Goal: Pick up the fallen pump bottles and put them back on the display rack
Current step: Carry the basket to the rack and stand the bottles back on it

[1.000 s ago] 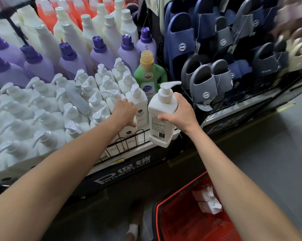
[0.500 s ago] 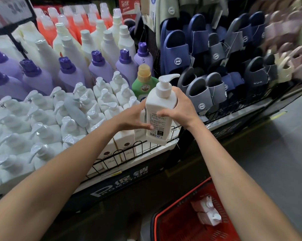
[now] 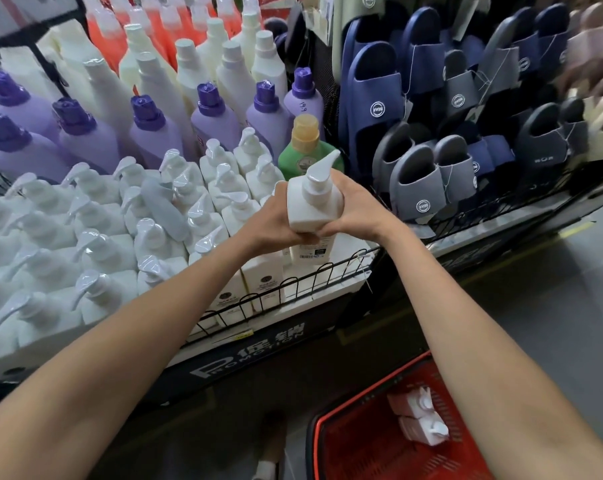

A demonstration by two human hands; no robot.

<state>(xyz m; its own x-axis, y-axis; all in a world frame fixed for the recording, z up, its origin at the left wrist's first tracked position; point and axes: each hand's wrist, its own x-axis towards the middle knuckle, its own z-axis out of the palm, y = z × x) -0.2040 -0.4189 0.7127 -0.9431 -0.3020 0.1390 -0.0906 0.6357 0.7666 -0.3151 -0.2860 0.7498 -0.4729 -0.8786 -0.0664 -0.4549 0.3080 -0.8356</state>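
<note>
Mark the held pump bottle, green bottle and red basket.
held pump bottle (image 3: pixel 313 206), head view, front of its white body.
green bottle (image 3: pixel 297 160), head view, green shoulder below the yellow cap.
red basket (image 3: pixel 359 445), head view, bare mesh inside.

**A shop aisle with a promotion stand**

Identical white pump bottles (image 3: pixel 95 244) stand in dense rows on a wire-fronted display rack (image 3: pixel 331 291). Purple-capped bottles (image 3: pixel 151 136) and orange bottles (image 3: pixel 102 32) are massed behind them. The rack's base carries "PROMOTION" lettering (image 3: pixel 255 355) and a yellow shelf label (image 3: pixel 242 336). Beside it, many slippers (image 3: pixel 373 105) are displayed with string tags attached. A red shopping basket (image 3: pixel 359 455) sits on the floor.
</note>
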